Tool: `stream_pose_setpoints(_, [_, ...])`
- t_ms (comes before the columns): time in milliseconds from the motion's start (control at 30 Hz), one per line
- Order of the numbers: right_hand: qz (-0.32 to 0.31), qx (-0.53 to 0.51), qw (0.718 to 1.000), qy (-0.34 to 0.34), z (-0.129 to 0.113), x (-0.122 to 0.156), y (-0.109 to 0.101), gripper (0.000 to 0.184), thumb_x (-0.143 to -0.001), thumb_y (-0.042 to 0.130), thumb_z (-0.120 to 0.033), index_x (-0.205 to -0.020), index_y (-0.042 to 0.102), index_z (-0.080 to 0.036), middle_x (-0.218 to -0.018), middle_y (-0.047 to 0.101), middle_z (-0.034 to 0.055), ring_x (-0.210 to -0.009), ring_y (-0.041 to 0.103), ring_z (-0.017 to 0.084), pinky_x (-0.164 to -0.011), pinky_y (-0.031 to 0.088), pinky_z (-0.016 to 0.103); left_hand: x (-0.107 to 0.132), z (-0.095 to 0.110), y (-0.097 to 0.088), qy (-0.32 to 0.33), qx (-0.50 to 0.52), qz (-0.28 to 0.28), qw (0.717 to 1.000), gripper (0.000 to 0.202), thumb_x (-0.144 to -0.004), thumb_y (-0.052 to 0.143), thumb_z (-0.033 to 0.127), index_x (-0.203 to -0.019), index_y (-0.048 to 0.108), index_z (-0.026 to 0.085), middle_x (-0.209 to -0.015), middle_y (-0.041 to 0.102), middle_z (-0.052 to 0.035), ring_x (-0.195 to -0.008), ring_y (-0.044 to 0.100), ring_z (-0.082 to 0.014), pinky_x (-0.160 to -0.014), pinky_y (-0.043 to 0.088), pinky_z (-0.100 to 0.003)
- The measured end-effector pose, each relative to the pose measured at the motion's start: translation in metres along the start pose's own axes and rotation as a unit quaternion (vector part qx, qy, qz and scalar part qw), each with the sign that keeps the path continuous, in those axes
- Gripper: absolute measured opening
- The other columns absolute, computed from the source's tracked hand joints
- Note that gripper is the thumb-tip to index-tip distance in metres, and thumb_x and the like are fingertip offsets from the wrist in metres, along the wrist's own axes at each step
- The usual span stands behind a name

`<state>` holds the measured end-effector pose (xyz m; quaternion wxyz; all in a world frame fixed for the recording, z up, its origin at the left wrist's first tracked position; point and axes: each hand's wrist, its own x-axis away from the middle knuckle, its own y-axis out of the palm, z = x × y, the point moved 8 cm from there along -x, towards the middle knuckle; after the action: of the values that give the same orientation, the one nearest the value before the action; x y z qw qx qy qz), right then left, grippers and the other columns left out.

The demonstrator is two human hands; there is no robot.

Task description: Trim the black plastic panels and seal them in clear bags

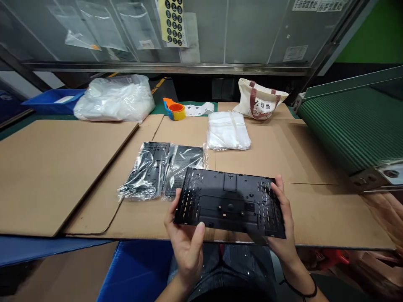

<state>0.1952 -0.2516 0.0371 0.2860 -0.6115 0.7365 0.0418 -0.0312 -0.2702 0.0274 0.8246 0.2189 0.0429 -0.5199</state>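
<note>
A black rectangular plastic panel with rows of slots (229, 201) is held up above the front edge of the cardboard-covered bench, tilted slightly down to the right. My left hand (187, 247) grips its left end, thumb along the lower edge. Around the right end my right hand (285, 226) is closed, fingers over the upper corner. Just behind the panel lie two similar black panels in clear plastic bags, one on the left (149, 172) and one on the right (182, 165), partly covered by the held one. Farther back rests a stack of clear plastic bags (228, 131).
Cardboard sheets (63, 167) lie at left. A green ribbed conveyor belt (355, 126) stands at right. Along the back are a blue tray (53, 101), a bulging plastic bag (116, 98), a tape dispenser (175, 110), a label strip (200, 109) and a cloth bag (260, 100).
</note>
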Motion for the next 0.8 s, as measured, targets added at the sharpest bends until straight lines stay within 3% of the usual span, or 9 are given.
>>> stream_pose_setpoints(167, [0.002, 0.051, 0.998, -0.045, -0.001, -0.002, -0.005, 0.051, -0.086, 0.062, -0.031, -0.135, 0.049, -0.028, -0.160, 0.025, 0.0045, -0.147, 0.019, 0.032, -0.117, 0.017, 0.060, 0.000, -0.004, 0.000, -0.004, 0.001, -0.024, 1.000, 0.060, -0.086, 0.061, 0.015, -0.141, 0.041, 0.032, -0.157, 0.030, 0.0007, -0.142, 0.031, -0.0186, -0.113, 0.033, -0.025])
stream_pose_setpoints(300, [-0.030, 0.086, 0.991, -0.102, -0.005, -0.005, -0.005, 0.043, -0.086, 0.060, -0.025, -0.129, 0.054, -0.026, -0.155, 0.035, 0.0038, -0.144, 0.029, 0.028, -0.117, 0.024, 0.053, -0.002, -0.006, -0.003, -0.006, -0.010, -0.033, 0.999, 0.060, -0.087, 0.061, 0.018, -0.141, 0.041, 0.031, -0.156, 0.032, -0.0002, -0.143, 0.029, -0.0191, -0.114, 0.032, -0.025])
stream_pose_setpoints(567, [-0.063, 0.062, 0.986, -0.144, -0.017, -0.009, -0.003, 0.044, -0.083, 0.068, -0.027, -0.125, 0.056, -0.027, -0.153, 0.038, 0.0032, -0.142, 0.031, 0.029, -0.114, 0.030, 0.053, -0.006, -0.008, -0.007, -0.023, -0.017, -0.016, 0.999, 0.060, -0.084, 0.064, 0.020, -0.140, 0.042, 0.030, -0.156, 0.033, -0.0020, -0.144, 0.027, -0.0235, -0.119, 0.024, -0.037])
stream_pose_setpoints(800, [-0.073, 0.050, 0.981, -0.172, -0.026, -0.009, -0.003, 0.010, -0.087, 0.065, -0.026, -0.096, 0.065, -0.028, -0.149, 0.041, -0.0024, -0.141, 0.030, 0.028, -0.111, 0.032, 0.051, -0.008, -0.004, -0.005, -0.038, 0.002, -0.002, 0.999, 0.059, -0.083, 0.064, 0.019, -0.138, 0.045, 0.030, -0.155, 0.034, -0.0028, -0.144, 0.027, -0.0263, -0.120, 0.022, -0.043])
